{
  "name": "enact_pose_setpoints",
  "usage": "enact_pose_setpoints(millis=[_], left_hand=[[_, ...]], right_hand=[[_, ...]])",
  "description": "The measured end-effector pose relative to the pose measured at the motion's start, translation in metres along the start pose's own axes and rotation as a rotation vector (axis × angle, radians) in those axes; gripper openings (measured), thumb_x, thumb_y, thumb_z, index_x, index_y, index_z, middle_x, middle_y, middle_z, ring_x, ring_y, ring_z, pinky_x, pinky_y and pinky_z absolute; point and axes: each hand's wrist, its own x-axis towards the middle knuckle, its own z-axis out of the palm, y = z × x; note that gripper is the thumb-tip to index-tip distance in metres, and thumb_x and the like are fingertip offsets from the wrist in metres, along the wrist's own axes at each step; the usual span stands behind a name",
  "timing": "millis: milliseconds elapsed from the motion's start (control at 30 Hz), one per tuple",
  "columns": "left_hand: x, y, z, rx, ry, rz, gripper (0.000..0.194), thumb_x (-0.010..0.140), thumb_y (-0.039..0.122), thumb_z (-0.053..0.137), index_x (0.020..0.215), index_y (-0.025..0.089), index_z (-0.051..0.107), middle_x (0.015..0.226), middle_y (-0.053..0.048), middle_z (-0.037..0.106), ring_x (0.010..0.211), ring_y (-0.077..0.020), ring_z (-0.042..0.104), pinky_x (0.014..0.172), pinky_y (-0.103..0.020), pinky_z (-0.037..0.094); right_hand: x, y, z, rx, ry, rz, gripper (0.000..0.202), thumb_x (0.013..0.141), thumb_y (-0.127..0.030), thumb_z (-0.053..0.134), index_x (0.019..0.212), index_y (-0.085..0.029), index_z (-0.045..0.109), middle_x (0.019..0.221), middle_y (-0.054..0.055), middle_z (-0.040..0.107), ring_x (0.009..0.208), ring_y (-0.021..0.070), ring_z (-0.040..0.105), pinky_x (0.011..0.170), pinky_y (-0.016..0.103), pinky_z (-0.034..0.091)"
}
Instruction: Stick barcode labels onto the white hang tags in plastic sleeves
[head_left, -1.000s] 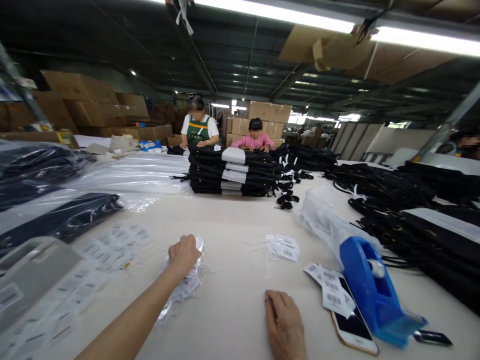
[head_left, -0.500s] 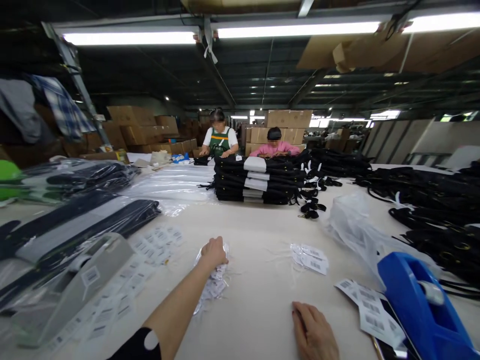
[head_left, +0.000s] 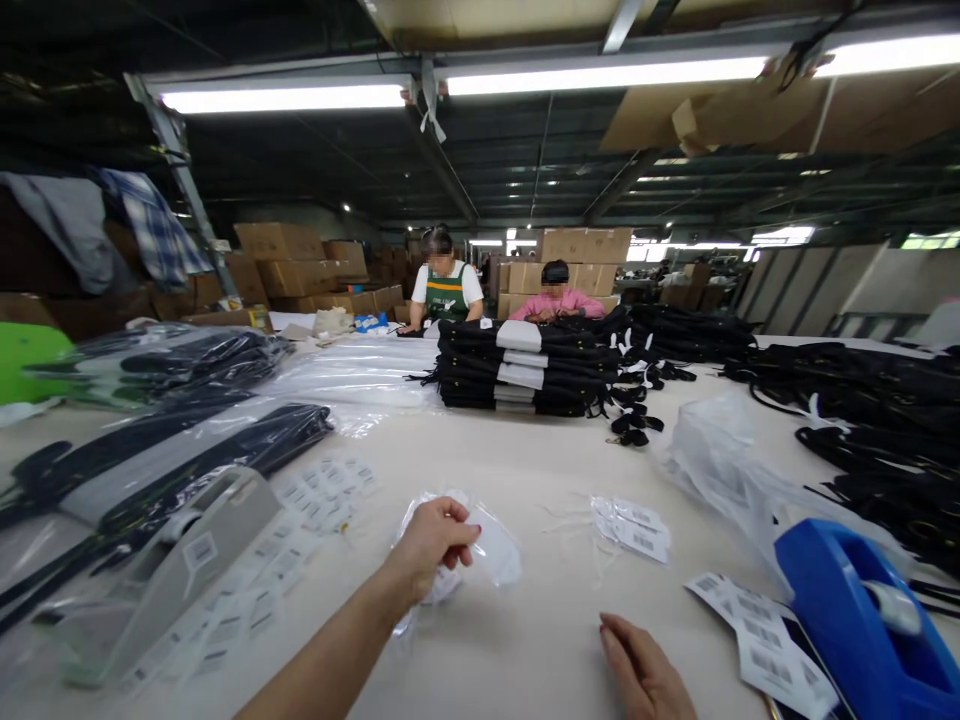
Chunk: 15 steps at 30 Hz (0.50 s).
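A thin, clear plastic sleeve (head_left: 499, 558) is pinched in the closed fingertips of the left hand (head_left: 439, 548), on the near side of the white-banded stack of folded black fabric (head_left: 525, 372), with white, barcoded paper tags (head_left: 637, 530) and the right hand (head_left: 646, 675), its grip impossible to tell, toward that stack's near right.

No words or numbers can be read. Barcodes with print too small to make out stand on the white tags (head_left: 641, 540) lying in a small group, on the loose labels (head_left: 763, 640) beside the blue tape dispenser (head_left: 829, 605), and on a sticker (head_left: 200, 551) on the grey tape dispenser (head_left: 169, 600). The spread labels (head_left: 328, 485) at left carry dark printed bars, and the lettering on a green apron (head_left: 445, 290) is blurred.
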Motion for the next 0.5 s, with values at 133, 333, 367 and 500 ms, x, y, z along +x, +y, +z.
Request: enact_pose_setpoints(millis=[133, 333, 367, 500], left_hand=[[-0.046, -0.014, 0.032, -0.324, -0.126, -0.039, 0.029, 0.053, 0.026, 0.058, 0.079, 0.017, 0.046, 0.046, 0.008, 0.047, 0.040, -0.0094, 0.051, 0.040, -0.018, 0.030], [-0.078, -0.042, 0.059, -0.573, -0.200, -0.135, 0.028, 0.051, 0.029, 0.061, 0.073, 0.013, 0.052, 0.052, -0.001, 0.060, 0.042, -0.0097, 0.052, 0.043, -0.019, 0.034], [-0.079, -0.044, 0.059, -0.565, -0.204, -0.140, 0.027, 0.051, 0.029, 0.062, 0.070, 0.013, 0.052, 0.049, -0.002, 0.059, 0.041, -0.0097, 0.050, 0.043, -0.020, 0.034], [-0.082, -0.046, 0.059, -0.631, -0.166, -0.116, 0.025, 0.050, 0.029, 0.065, 0.066, 0.013, 0.053, 0.044, 0.001, 0.055, 0.040, -0.0087, 0.047, 0.045, -0.020, 0.032]], right_hand=[[-0.024, -0.042, 0.010, 0.435, -0.024, 0.352, 0.051, 0.071, -0.064, 0.049, 0.083, -0.018, 0.065, 0.077, 0.006, 0.068, 0.072, 0.0206, 0.060, 0.065, 0.030, 0.047], [-0.056, -0.074, 0.027, 0.607, 0.014, 0.408, 0.045, 0.054, -0.061, 0.068, 0.072, -0.020, 0.064, 0.060, -0.002, 0.059, 0.057, 0.0141, 0.051, 0.059, 0.025, 0.044], [-0.058, -0.075, 0.027, 0.637, 0.041, 0.419, 0.043, 0.053, -0.059, 0.070, 0.069, -0.021, 0.063, 0.058, -0.003, 0.057, 0.056, 0.0135, 0.050, 0.058, 0.025, 0.044], [-0.060, -0.076, 0.026, 0.769, 0.127, 0.500, 0.039, 0.045, -0.048, 0.079, 0.066, -0.021, 0.060, 0.053, -0.005, 0.055, 0.050, 0.0104, 0.048, 0.049, 0.022, 0.041]])
